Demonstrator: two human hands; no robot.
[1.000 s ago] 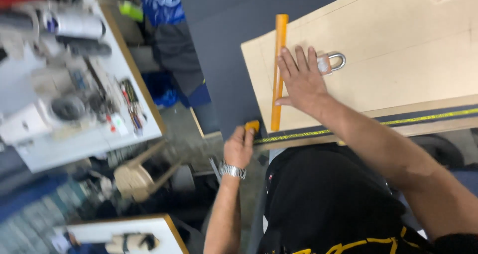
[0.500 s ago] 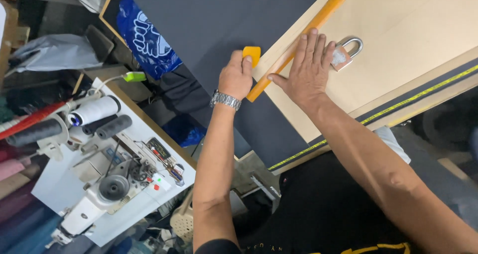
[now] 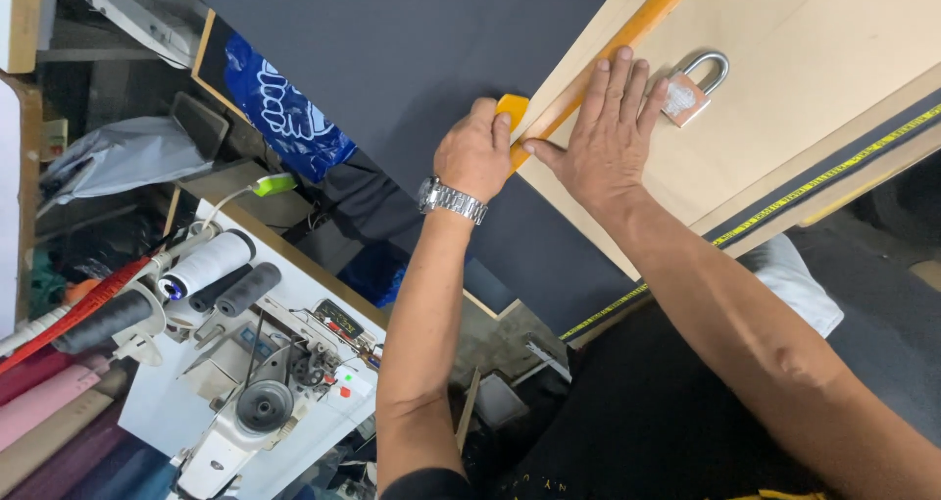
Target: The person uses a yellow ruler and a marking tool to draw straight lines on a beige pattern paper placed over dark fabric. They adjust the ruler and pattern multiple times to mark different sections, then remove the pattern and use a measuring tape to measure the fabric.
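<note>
My left hand, with a metal watch on the wrist, is closed around a small yellow chalk piece pressed on dark grey fabric beside a long orange ruler. My right hand lies flat with fingers spread on the ruler's lower end and on a beige paper pattern, holding them down on the cutting table. A metal padlock rests on the pattern just past my right fingertips.
A yellow measuring tape runs along the table's near edge. A white sewing machine with thread cones stands at the lower left. Blue printed fabric hangs below the table's left end; pink fabric rolls lie at far left.
The view swung, so the table sits higher and nearer. My left hand rose from the table's edge up to the ruler's lower end with the chalk. My right hand stayed on ruler and pattern.
</note>
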